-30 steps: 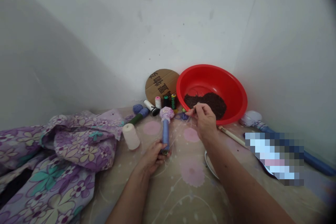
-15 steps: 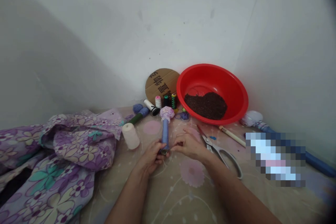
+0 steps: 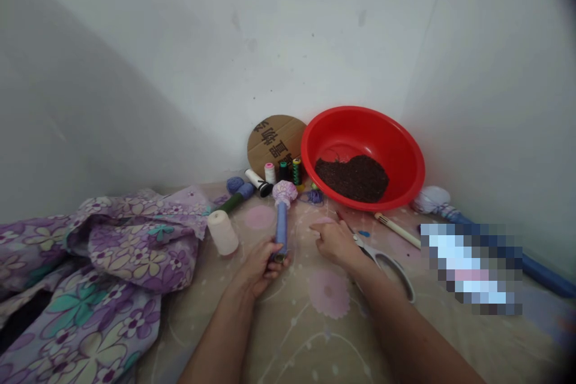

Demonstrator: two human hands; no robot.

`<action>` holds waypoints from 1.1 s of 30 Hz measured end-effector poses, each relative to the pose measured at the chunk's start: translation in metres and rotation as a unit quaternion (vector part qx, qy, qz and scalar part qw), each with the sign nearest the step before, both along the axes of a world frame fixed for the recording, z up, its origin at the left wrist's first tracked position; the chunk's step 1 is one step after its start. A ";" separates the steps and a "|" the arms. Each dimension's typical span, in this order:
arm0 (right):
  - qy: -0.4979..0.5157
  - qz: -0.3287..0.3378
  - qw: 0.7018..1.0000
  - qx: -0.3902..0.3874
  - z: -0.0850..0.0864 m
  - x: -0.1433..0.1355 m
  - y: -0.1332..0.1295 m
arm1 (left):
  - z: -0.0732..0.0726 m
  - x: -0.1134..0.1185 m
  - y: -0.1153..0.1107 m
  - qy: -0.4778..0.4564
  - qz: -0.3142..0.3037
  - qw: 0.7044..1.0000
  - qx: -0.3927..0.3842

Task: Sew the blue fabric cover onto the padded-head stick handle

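Observation:
My left hand (image 3: 261, 264) is closed around the lower end of a blue-wrapped stick (image 3: 281, 228). This stick points away from me and has a round head (image 3: 284, 192) covered in pink floral cloth. Its near end shows a round opening. To the right, apart from the stick, my right hand (image 3: 335, 243) is held low with a finger stretched out to the left; I see nothing held in it. Scissors with grey handles (image 3: 396, 273) lie beside and partly behind that hand. A large white thread spool (image 3: 224, 233) stands left of the stick.
A red basin (image 3: 363, 198) with dark brown grainy filling stands by the wall, beside a round cardboard piece (image 3: 274, 138) and small thread spools (image 3: 269, 173). Purple floral cloth (image 3: 112, 240) is heaped left. A pale stick (image 3: 398, 230) and a longer blue stick (image 3: 546, 276) lie right.
My right hand has moved away from the lower end of the stick, to the right, toward the scissors. My left hand keeps its hold on the stick.

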State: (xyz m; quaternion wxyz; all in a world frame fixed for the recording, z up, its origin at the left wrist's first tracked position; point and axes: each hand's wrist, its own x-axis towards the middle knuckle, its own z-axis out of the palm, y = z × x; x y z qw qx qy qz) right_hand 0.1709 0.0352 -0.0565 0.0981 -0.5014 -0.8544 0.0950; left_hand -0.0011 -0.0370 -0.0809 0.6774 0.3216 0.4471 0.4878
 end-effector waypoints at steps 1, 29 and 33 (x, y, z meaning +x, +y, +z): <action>0.040 0.003 0.999 0.009 -0.001 0.001 0.001 | 0.000 0.000 0.000 0.001 -0.001 1.000 0.000; 0.443 -0.156 0.883 0.013 -0.032 -0.010 0.010 | -0.009 -0.003 0.002 0.010 0.011 0.999 0.038; 0.429 -0.179 0.885 0.039 -0.032 -0.007 0.010 | -0.008 -0.003 0.001 0.006 0.011 0.999 0.037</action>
